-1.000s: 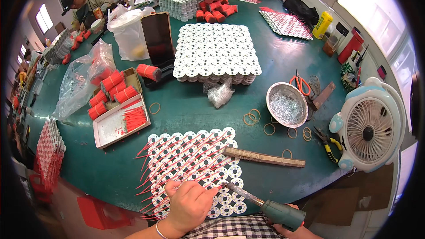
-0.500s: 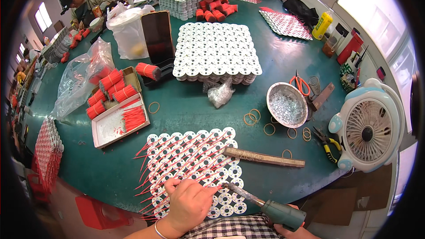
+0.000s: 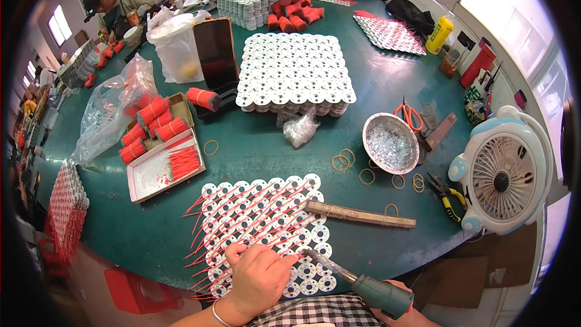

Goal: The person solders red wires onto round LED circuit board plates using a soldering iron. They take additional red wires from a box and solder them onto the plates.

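A panel of white round circuit boards (image 3: 324,249) lies at the table's near edge, with thin red wires (image 3: 239,225) running slantwise across it and jutting past its left side. Over its lower part, my left hand (image 3: 260,278) is closed in a pinch on a red wire, fingertips pointing right. My right hand (image 3: 392,318), partly hidden at the lower edge, grips a green soldering gun (image 3: 381,296). The gun's metal tip meets the panel just right of my left fingertips. A wooden bar (image 3: 363,214) rests across the panel's right edge.
Beyond are a stack of white board panels (image 3: 296,69), a box (image 3: 140,186) of red wires and a metal bowl (image 3: 391,143) of shiny bits. Rubber bands (image 3: 367,177), pliers (image 3: 451,200) and a fan (image 3: 501,181) sit rightward. Two people work at the far side.
The soldering gun's body has shifted slightly left, while its tip stays by my left fingertips. My left hand has barely moved.
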{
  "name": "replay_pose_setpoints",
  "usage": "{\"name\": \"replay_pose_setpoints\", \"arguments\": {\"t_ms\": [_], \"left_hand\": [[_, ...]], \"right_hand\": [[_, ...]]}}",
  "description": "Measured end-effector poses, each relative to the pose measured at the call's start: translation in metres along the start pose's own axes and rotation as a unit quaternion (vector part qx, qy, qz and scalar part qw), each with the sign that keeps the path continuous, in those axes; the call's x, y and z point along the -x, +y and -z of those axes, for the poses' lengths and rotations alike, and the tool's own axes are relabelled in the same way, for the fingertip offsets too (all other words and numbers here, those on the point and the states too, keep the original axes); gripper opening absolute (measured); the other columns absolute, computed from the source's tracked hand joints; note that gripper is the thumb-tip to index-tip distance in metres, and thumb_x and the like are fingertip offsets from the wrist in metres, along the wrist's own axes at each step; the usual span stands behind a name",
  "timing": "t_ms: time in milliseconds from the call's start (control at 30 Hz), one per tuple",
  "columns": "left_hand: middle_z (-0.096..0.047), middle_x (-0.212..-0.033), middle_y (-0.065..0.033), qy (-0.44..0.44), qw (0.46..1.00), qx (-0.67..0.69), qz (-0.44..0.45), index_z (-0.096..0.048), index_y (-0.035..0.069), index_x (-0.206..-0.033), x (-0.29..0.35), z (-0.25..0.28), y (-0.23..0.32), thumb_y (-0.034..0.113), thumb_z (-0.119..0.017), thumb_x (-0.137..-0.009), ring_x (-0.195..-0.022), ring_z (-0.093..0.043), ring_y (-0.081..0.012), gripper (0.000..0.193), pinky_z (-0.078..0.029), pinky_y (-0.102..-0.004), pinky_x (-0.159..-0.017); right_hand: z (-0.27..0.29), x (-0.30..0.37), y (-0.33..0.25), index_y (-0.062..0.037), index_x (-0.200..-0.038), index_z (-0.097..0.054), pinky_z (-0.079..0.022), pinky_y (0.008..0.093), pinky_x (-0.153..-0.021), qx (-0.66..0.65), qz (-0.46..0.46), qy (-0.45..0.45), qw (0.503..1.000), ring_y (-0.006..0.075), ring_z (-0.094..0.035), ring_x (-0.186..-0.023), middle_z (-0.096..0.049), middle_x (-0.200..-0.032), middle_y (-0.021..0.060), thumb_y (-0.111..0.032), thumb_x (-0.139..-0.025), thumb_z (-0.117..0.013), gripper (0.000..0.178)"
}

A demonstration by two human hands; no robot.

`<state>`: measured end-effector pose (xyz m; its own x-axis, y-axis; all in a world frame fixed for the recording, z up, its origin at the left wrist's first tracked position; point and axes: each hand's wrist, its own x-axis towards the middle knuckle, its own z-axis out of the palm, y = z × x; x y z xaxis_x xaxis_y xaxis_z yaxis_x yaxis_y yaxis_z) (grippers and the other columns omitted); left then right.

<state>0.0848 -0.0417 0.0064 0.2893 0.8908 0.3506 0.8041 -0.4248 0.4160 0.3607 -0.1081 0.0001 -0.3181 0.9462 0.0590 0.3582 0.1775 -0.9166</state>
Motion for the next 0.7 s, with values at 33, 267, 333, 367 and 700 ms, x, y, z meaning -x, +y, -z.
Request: {"name": "replay_pose_setpoints", "arguments": {"t_ms": [33,267,333,367,700], "left_hand": [[-0.042,-0.065,0.0054,0.000,1.000,-0.001,0.000,-0.065,0.018,-0.081,0.000,0.000,0.000,0.013,-0.066,-0.066,-0.072,-0.047,-0.0118,0.016,-0.024,-0.0377,-0.072],[-0.044,-0.065,0.0059,0.007,1.000,-0.009,-0.001,-0.066,0.018,-0.081,-0.001,-0.001,0.003,0.013,-0.066,-0.066,-0.072,-0.048,-0.0117,0.016,-0.024,-0.0377,-0.074],[-0.045,-0.066,0.0063,0.004,1.000,-0.021,-0.001,-0.066,0.019,-0.081,0.000,0.001,0.003,0.013,-0.065,-0.066,-0.073,-0.048,-0.0115,0.016,-0.024,-0.0379,-0.074],[-0.047,-0.066,0.0068,0.000,1.000,-0.030,-0.002,-0.066,0.019,-0.081,0.001,0.002,0.003,0.013,-0.065,-0.067,-0.074,-0.048,-0.0113,0.015,-0.024,-0.0380,-0.074],[-0.049,-0.067,0.0076,0.021,0.996,-0.050,-0.066,-0.066,0.019,-0.079,-0.002,0.035,0.017,0.013,-0.071,-0.061,-0.070,-0.049,-0.0120,0.020,-0.025,-0.0368,-0.073]], "right_hand": [[0.000,0.001,0.000,0.0038,-0.116,-0.044,-0.047,0.0335,-0.077,-0.012,0.001,0.004,1.000,0.0221,-0.060,-0.087,-0.059,-0.100,0.0159,-0.008,-0.074,-0.068,0.049],[0.000,0.015,0.019,0.0019,-0.112,-0.049,-0.049,0.0288,-0.067,-0.204,-0.079,0.071,0.973,0.0189,-0.060,-0.074,-0.061,-0.091,0.0104,-0.018,-0.080,-0.064,0.041],[0.002,0.016,0.021,0.0020,-0.114,-0.047,-0.048,0.0296,-0.069,-0.150,-0.060,0.053,0.985,0.0197,-0.059,-0.078,-0.059,-0.095,0.0114,-0.016,-0.079,-0.065,0.043],[0.004,0.017,0.022,0.0021,-0.116,-0.045,-0.048,0.0304,-0.072,-0.094,-0.042,0.035,0.994,0.0204,-0.058,-0.083,-0.058,-0.099,0.0125,-0.014,-0.078,-0.066,0.046],[0.006,0.030,0.039,0.0016,-0.114,-0.046,-0.046,0.0302,-0.073,-0.070,-0.038,0.078,0.994,0.0182,-0.057,-0.086,-0.057,-0.099,0.0125,-0.016,-0.078,-0.065,0.044]]}}
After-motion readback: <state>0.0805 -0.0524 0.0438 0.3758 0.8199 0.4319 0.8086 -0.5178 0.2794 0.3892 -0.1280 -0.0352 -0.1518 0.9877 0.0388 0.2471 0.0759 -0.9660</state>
